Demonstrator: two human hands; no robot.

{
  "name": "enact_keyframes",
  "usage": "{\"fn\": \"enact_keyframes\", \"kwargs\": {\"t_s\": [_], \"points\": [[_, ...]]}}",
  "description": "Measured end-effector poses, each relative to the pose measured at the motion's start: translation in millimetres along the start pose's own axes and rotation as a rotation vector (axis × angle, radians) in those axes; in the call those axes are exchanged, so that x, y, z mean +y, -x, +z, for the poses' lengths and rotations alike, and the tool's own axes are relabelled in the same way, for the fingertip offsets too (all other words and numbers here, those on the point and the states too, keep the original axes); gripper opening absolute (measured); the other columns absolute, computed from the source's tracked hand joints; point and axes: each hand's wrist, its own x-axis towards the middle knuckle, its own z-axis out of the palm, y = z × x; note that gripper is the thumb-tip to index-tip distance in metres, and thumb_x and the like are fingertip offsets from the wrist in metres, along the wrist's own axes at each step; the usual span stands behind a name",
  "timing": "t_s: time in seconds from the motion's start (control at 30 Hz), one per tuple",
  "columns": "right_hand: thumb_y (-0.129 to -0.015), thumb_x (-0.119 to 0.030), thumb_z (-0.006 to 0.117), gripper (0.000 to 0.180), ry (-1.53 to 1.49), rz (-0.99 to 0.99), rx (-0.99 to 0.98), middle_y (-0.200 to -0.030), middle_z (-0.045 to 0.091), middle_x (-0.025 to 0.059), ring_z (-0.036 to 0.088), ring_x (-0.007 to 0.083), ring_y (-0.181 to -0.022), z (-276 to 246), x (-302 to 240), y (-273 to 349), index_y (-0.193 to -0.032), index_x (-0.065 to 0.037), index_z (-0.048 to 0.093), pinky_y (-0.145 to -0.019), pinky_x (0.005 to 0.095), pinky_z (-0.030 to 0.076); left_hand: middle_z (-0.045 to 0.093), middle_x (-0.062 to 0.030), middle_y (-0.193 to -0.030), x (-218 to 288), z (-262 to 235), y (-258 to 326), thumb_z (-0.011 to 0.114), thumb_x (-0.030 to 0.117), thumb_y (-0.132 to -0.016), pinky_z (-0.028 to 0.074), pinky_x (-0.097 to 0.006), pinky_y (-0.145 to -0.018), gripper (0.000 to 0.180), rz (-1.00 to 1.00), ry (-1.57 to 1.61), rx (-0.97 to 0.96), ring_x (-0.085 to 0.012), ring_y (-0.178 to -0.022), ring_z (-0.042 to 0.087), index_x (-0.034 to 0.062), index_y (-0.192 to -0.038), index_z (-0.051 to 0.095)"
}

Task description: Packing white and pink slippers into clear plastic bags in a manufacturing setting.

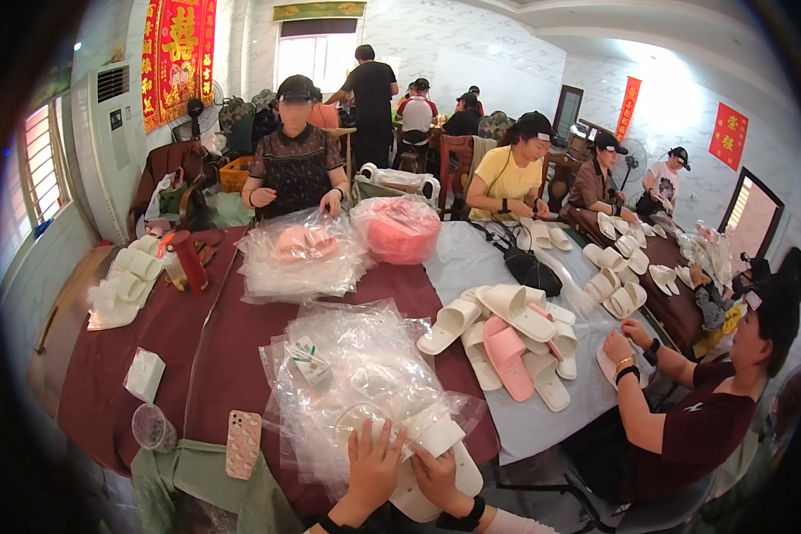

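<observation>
At the near edge of the table, my left hand [374, 461] lies with its fingers stretched and apart over a pale slipper and the clear plastic bags [329, 392]. My right hand [438, 481] is beside it, its fingers closed at the strap of a white slipper [440, 433]; part of the grip is hidden. The white sole shows below and to the right of that hand. The bags spread in a loose, crinkled pile beyond both hands. On the pile rests a small white packet with green marks [309, 361].
To the right lie white slippers [454, 322] and a pink slipper [507, 358]. Left are a phone [243, 443], a plastic cup [154, 427], a white box [144, 375] and green cloth [209, 485]. Across the table a person [295, 169] handles bagged slippers; another person [712, 409] sits close at right.
</observation>
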Motion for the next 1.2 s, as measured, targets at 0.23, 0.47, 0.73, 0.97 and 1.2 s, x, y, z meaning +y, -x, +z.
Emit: {"fn": "enact_keyframes", "kwargs": {"t_s": [0.23,0.47,0.73,0.97,1.2], "points": [[-0.073,-0.005,0.064,0.033,0.101,0.004,-0.271,-0.096,0.063,0.0186,0.057,0.0388,-0.094,-1,29,18,-0.105,-0.003,0.061,-0.087,0.0486,0.04,0.04,-0.0122,-0.139,2,3,6,0.053,0.028,-0.088,0.021,-0.063,-0.101,0.046,0.021,-0.001,-0.18,-0.0444,-0.127,0.031,0.0292,-0.134,0.046],[-0.077,-0.008,0.06,0.042,0.073,-0.007,-0.336,-0.101,0.063,0.0183,0.057,0.037,-0.096,15,49,18,-0.119,-0.005,0.057,-0.089,0.048,0.039,0.037,-0.0096,-0.142,1,9,15,0.053,0.028,-0.089,0.015,-0.066,-0.101,0.045,0.064,0.042,-0.244,-0.0459,-0.13,0.026,0.0316,-0.133,0.047],[-0.08,-0.01,0.057,0.049,-0.044,0.285,-0.319,-0.107,0.061,0.0147,0.053,0.0373,-0.103,38,59,19,-0.129,-0.013,0.051,-0.093,0.047,0.036,0.037,-0.0102,-0.142,-1,12,29,0.053,0.026,-0.089,0.015,-0.066,-0.101,0.048,0.066,0.062,-0.264,-0.0464,-0.13,0.026,0.0302,-0.136,0.043],[-0.082,-0.014,0.061,0.064,-0.451,0.212,-0.516,-0.133,0.044,0.0167,0.041,0.0284,-0.125,16,65,9,-0.139,-0.006,0.033,-0.103,0.0366,0.031,0.034,-0.0092,-0.144,-9,25,32,0.049,0.03,-0.091,0.012,-0.063,-0.104,0.05,0.057,0.074,-0.269,-0.0419,-0.133,0.024,0.0219,-0.139,0.038],[-0.083,-0.021,0.063,0.07,-0.644,0.483,-0.488,-0.145,0.033,0.0173,0.03,0.0266,-0.134,22,68,8,-0.141,0.0,0.03,-0.107,0.0332,0.026,0.027,-0.0178,-0.146,-10,16,26,0.053,0.027,-0.09,0.009,-0.054,-0.11,0.052,0.034,0.378,-0.273,-0.0414,-0.136,0.02,0.0056,-0.135,0.041]]}}
